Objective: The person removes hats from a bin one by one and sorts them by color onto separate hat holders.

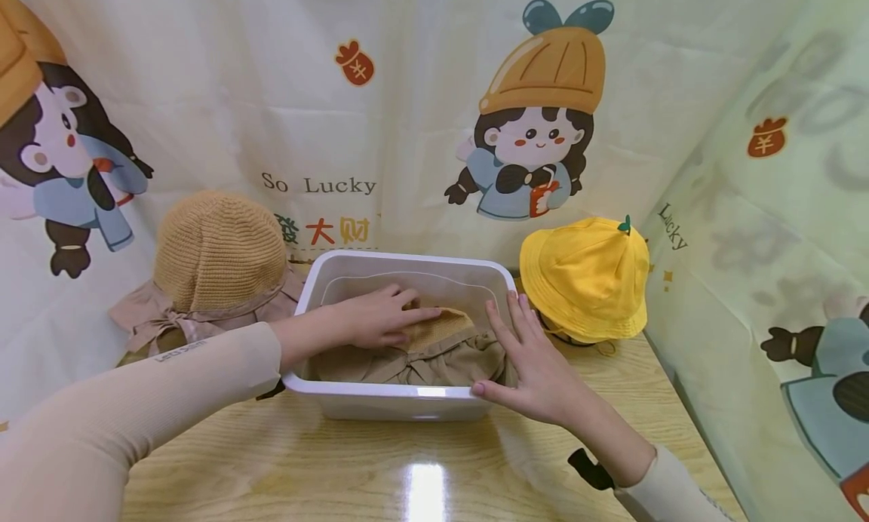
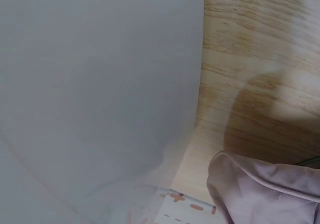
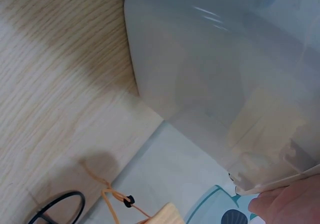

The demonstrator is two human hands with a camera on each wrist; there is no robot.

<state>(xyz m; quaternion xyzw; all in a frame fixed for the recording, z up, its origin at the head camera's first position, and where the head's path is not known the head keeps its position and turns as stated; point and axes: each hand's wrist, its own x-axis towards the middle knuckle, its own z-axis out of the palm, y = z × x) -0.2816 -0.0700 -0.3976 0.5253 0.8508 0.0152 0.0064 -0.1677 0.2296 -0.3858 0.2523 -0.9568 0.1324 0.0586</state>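
Note:
A white plastic bin [image 1: 400, 409] stands on the table, holding a tan woven hat [image 1: 444, 328] with a khaki fabric brim and a tied band. My left hand [image 1: 373, 318] reaches over the bin's left side, its fingers extended against the hat's crown. On the right rim rests my right hand [image 1: 536, 367], fingers spread along the edge and thumb at the near corner. The bin's wall [image 3: 200, 69] fills much of the right wrist view, with right-hand fingers [image 3: 295, 204] at its rim. The left hand is hidden in the left wrist view.
Left of the bin, a similar woven hat [image 1: 220, 254] with a pinkish brim [image 2: 265, 189] sits on a stand. A yellow bucket hat [image 1: 584, 280] with a green sprout stands at right, its orange cord [image 3: 110, 196] hanging. Printed curtains [image 1: 414, 130] enclose the wooden table [image 1: 326, 469].

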